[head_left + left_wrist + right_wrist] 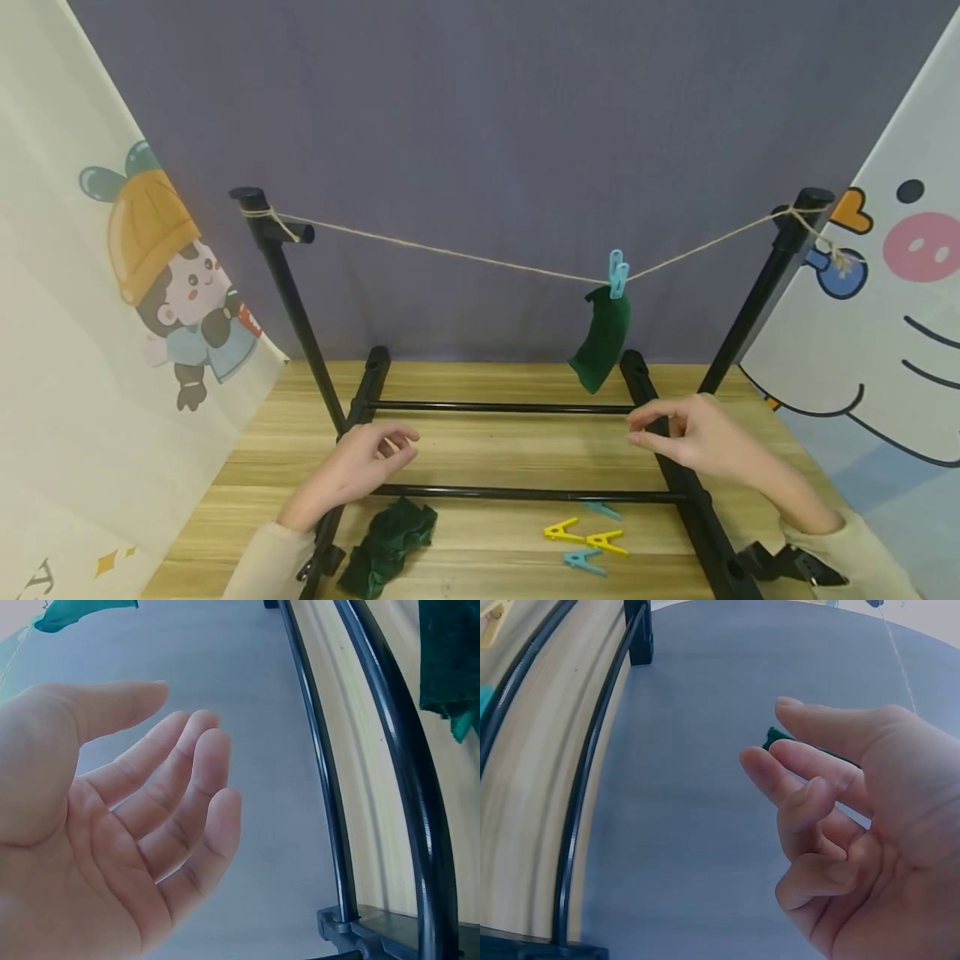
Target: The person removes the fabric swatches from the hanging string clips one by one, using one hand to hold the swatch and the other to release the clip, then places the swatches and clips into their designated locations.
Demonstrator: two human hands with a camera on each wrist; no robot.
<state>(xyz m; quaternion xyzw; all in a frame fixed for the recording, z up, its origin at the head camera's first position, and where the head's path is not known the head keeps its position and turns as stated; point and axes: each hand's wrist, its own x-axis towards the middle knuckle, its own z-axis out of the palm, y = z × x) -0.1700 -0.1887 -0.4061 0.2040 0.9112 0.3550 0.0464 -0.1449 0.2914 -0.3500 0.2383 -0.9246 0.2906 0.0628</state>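
Note:
My left hand (366, 460) hovers over the left side of a black frame, fingers loosely bent, with nothing in it; its bare palm (112, 847) shows in the left wrist view. On the right, my right hand (693, 433) is raised above the frame's right foot, fingers loosely curled and holding nothing. A dark green, velvety cloth piece (602, 340) hangs from the sagging string (450, 252), held by a light-blue clothespin (617, 275). Below my left hand lies a crumpled dark green cloth (388, 546) on the wooden table (480, 575).
Several clothespins lie at the front: yellow ones (606, 542) and blue ones, including a blue clothespin (584, 561). Two black crossbars (525, 493) run between the frame's feet. The string is tied to a left post (300, 308) and a right post (757, 296). Behind hangs a grey-blue backdrop (480, 125).

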